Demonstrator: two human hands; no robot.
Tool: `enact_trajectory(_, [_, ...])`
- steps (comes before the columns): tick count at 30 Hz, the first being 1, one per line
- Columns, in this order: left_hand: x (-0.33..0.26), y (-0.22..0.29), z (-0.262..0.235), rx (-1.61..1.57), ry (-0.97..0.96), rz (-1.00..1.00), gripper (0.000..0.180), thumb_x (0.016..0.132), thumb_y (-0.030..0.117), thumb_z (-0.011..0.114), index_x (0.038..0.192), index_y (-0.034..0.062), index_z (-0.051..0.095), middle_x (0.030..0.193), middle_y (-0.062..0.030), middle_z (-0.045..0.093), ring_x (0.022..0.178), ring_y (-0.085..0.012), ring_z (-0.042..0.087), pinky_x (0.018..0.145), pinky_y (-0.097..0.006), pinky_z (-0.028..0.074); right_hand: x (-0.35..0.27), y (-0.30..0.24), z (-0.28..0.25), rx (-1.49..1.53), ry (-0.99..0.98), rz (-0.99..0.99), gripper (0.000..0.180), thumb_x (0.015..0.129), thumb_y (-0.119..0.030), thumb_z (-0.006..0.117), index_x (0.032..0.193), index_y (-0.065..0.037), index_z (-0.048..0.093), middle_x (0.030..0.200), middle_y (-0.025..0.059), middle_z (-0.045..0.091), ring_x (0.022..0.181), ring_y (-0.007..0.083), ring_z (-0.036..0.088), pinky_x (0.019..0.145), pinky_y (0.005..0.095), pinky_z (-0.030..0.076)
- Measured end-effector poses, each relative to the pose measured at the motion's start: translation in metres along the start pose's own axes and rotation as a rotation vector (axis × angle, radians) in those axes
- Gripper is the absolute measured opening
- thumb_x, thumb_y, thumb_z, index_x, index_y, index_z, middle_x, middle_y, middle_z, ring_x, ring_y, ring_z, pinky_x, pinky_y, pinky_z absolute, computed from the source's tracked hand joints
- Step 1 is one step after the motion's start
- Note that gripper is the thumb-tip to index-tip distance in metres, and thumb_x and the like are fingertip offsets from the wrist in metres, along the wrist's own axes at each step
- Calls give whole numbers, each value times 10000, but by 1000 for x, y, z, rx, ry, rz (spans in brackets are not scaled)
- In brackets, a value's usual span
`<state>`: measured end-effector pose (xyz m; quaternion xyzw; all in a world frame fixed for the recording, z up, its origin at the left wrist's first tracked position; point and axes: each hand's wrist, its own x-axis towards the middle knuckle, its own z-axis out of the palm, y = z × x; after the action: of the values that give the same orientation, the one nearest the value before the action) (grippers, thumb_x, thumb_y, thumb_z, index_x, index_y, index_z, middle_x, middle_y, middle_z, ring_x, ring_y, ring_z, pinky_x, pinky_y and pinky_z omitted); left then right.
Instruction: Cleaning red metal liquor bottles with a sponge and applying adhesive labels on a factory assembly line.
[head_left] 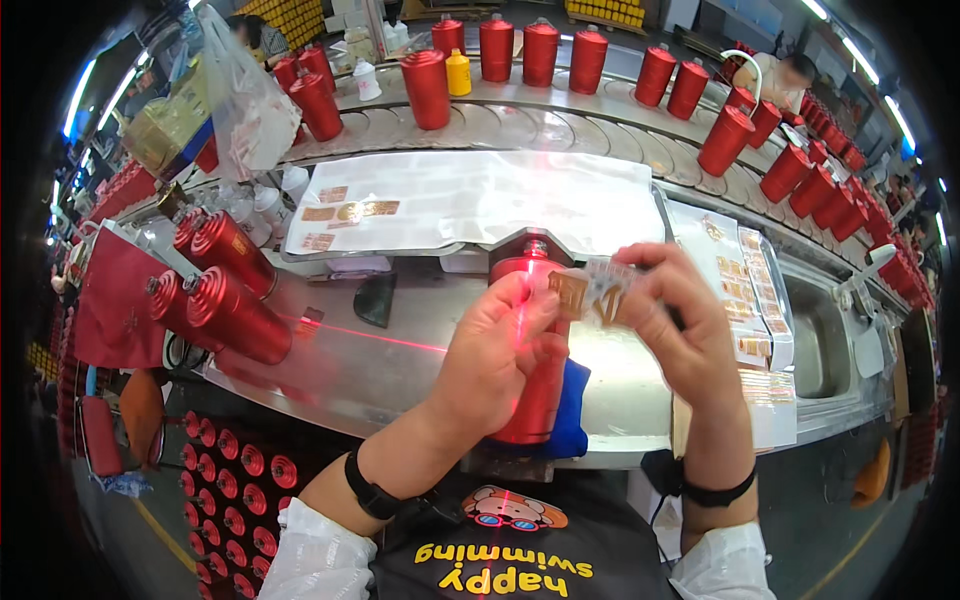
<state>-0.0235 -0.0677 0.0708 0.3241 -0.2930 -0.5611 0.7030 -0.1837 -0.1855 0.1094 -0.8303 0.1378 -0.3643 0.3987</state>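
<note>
Labels [592, 293], small gold ones on a strip, are pinched between both hands above the steel bench [640, 390]. The left hand [497, 360] is curled, its thumb and forefinger closed on the left end of the strip. The right hand [680, 320] grips the right end with its fingertips. Directly under the hands a red bottle [535, 400] lies on the bench, on a blue cloth [573, 415], with its cap pointing away from the person. The left hand covers much of the bottle, and I cannot tell if the palm touches it. A thin red laser line [375, 338] crosses the bench from the left and runs onto the bottle.

On the left, four red bottles [225, 295] lie stacked on their sides, near the bench edge. Behind the hands lies a white sheet [480, 200] carrying a few gold labels, and more label sheets [745, 300] lie to the right, just beside the right hand. Beyond them a curved conveyor [560, 125] carries many upright red bottles and one yellow bottle [458, 73]. A plastic bag [245, 100] hangs at the upper left. Between the stacked bottles and the left hand the bench surface is bare, while the right side is crowded up to the sink [820, 340].
</note>
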Motion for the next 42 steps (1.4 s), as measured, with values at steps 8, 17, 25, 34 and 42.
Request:
enact_trajectory(8, [-12,24,6,1301,-49,673,128,813,90,633,915,14,638,1139,-188,555,1034,-350,520,899,-403,424,-17,-24,-1,-349,1,-145,303,754,-62,720,1039,-12,630,1162,171,539,1086,346,537,892,404,449])
enact_trajectory(17, [-36,28,-1,1546,-281,650,236,802,113,655,1026,50,618,1215,-174,561,1122,-342,511,943,-412,413,-24,-41,12,-429,-101,-291,194,684,5,737,812,-20,593,1116,151,548,1081,358,531,890,423,453])
enact_trajectory(25, [-48,-27,-66,1238,-11,242,1023,846,525,636,1473,-61,79,1489,-338,178,1407,-429,201,1139,-444,207,-20,-23,-1,-324,-9,-70,118,773,-30,707,821,-3,602,1087,151,570,966,291,581,804,336,456])
enact_trajectory(34, [-20,-26,-71,424,28,220,814,918,323,608,1461,-74,150,1482,-226,263,1376,-299,295,1129,-393,231,19,4,31,-106,-81,5,109,823,-74,681,851,-12,596,1015,108,571,790,171,585,640,268,461])
enact_trajectory(42, [-9,-35,-61,803,113,242,885,854,329,655,1448,-81,142,1436,-262,275,1368,-336,261,1137,-432,191,26,48,48,-83,-103,41,119,826,-68,686,854,0,593,1043,114,576,850,203,619,721,305,506])
